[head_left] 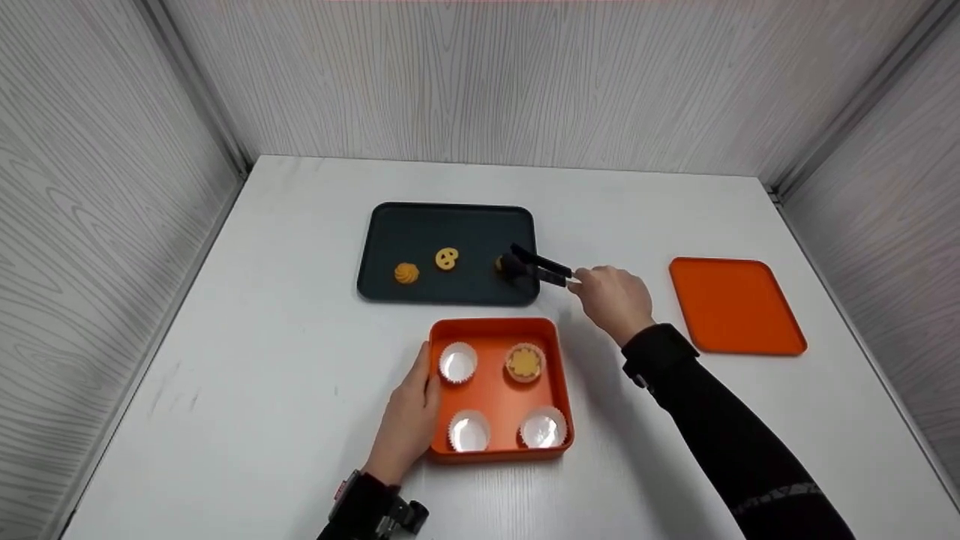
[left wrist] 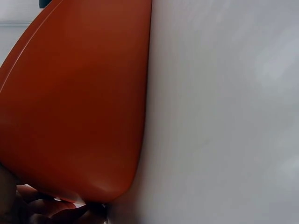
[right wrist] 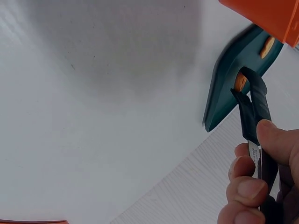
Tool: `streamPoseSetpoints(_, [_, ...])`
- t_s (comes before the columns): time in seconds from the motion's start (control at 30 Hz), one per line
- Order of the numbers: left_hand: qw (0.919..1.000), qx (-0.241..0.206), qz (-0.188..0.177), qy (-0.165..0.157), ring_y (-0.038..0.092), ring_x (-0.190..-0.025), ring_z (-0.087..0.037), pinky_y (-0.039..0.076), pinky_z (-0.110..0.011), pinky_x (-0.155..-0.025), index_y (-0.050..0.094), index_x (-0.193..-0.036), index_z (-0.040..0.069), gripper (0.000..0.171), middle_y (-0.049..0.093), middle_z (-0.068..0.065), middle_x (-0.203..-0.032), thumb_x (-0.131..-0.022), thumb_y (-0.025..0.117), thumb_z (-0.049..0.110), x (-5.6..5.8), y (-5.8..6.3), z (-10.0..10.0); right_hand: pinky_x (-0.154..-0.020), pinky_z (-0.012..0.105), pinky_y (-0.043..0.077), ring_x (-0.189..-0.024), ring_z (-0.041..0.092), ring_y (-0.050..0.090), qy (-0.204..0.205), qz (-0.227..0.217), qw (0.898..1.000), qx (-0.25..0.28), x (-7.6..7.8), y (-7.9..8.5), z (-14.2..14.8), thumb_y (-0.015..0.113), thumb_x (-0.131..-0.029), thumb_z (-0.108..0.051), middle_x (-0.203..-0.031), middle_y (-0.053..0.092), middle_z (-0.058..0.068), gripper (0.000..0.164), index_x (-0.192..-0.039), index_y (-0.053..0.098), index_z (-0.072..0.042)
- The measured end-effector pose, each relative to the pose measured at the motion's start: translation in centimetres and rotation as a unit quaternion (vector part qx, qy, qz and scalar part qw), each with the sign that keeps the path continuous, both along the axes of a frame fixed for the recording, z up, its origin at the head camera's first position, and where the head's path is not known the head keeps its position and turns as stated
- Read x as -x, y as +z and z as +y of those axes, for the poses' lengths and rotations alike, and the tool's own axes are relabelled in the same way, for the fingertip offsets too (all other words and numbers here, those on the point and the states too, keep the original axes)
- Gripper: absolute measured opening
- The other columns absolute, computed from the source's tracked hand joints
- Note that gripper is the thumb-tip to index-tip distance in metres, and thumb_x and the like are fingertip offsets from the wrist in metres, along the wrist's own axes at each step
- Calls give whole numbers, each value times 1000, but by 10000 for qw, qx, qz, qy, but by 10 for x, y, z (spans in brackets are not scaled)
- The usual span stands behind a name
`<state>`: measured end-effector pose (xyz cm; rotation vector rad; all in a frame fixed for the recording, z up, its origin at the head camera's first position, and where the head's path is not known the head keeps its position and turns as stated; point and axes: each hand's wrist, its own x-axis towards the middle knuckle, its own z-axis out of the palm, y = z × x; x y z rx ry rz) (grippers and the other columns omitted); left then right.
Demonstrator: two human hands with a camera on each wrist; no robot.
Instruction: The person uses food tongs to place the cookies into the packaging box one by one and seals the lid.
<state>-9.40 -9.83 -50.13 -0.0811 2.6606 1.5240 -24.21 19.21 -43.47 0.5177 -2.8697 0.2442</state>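
Observation:
My right hand (head_left: 615,300) holds black tongs (head_left: 553,276) over the right part of a dark tray (head_left: 450,225). In the right wrist view, the tongs' tips are around a golden cookie (right wrist: 240,82); the head view shows only a bit of it. Left of it on the tray lie a pretzel-shaped cookie (head_left: 447,259) and a swirled cookie (head_left: 406,273). My left hand (head_left: 405,424) grips the left wall of an orange box (head_left: 487,390), thumb at the rim. Inside stand several white paper cups, with a pale cookie (head_left: 524,363) in the back right one.
A flat orange tray or lid (head_left: 739,307) lies on the white table (head_left: 247,337), at the right. Pale wood-grain panels (head_left: 510,82) enclose the table at the back and both sides. The box stands just in front of the dark tray.

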Motion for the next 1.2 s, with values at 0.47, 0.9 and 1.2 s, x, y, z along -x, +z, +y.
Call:
streamPoseSetpoints(0.47, [9999, -14, 142, 1, 33, -152, -26, 30, -47, -122, 23, -162, 4, 61, 33, -11, -165, -109, 48, 20, -2, 0, 1, -56, 45, 54, -67, 34, 65, 210, 302, 9986, 380, -17, 3, 15, 75, -94, -20, -77, 70, 13, 15, -99, 75, -6])
streamPoseSetpoints(0.9, [10000, -56, 11, 14, 32, -152, -25, 29, -47, -122, 21, -163, 6, 62, 31, -9, -166, -109, 47, 22, 0, 0, 1, -51, 38, 49, -61, 28, 61, 370, 515, 9966, 531, -36, 12, 20, 76, -94, -22, -74, 68, 10, 15, -99, 75, -8])
streamPoseSetpoints(1.2, [9999, -101, -47, 8, 31, -153, -24, 28, -46, -123, 20, -164, 8, 63, 30, -7, -167, -109, 47, 23, 0, 0, 1, -48, 35, 43, -57, 26, 56, 459, 626, 9952, 590, -48, 20, 23, 75, -94, -23, -71, 65, 8, 14, -98, 74, -10])
